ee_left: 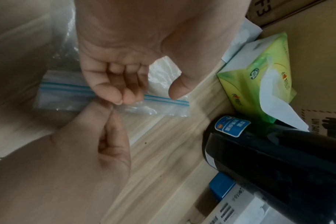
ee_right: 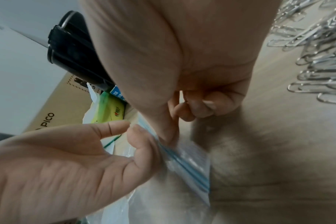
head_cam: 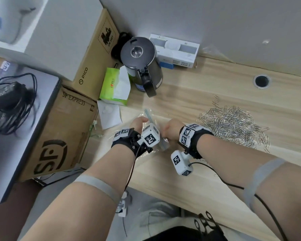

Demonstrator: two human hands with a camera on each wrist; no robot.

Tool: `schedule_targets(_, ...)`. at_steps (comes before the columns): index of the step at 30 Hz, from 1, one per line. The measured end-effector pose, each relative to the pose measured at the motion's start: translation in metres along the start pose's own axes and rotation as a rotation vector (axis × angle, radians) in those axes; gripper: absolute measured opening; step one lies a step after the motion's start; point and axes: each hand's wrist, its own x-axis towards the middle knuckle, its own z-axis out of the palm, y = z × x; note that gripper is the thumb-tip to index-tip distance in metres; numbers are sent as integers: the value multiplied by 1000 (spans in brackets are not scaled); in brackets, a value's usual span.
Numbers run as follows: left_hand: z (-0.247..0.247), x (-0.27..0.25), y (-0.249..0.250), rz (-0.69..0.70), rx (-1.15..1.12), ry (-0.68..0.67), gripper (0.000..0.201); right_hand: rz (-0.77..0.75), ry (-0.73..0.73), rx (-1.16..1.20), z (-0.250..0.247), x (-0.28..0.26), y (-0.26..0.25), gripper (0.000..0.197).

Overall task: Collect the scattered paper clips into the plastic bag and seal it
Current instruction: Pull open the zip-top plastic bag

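Note:
A clear plastic bag point(head_cam: 147, 114) with a blue zip strip lies flat on the wooden desk, mostly hidden under my wrists in the head view. My right hand point(head_cam: 170, 129) pinches the bag's top rim point(ee_right: 188, 163) between thumb and forefinger point(ee_right: 171, 136). My left hand point(head_cam: 140, 121) hovers beside it with loosely curled fingers point(ee_left: 123, 97) that touch the zip strip point(ee_left: 163, 100), and its thumb point(ee_left: 177, 87) stays apart. A large heap of silver paper clips point(head_cam: 233, 124) is spread on the desk to the right of my right wrist, also in the right wrist view point(ee_right: 320, 63).
A dark electric kettle point(head_cam: 141, 63) and a green tissue pack point(head_cam: 113, 86) stand just behind the bag. Cardboard boxes point(head_cam: 59, 133) line the left side. A white carton point(head_cam: 175, 49) sits against the wall. A cable hole point(head_cam: 261, 81) is at the back right.

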Motion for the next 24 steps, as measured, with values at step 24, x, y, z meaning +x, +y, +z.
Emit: schedule_targets(24,165,-107,6,297,885,-130,25,-66,-10,904,-94,-95,80,34)
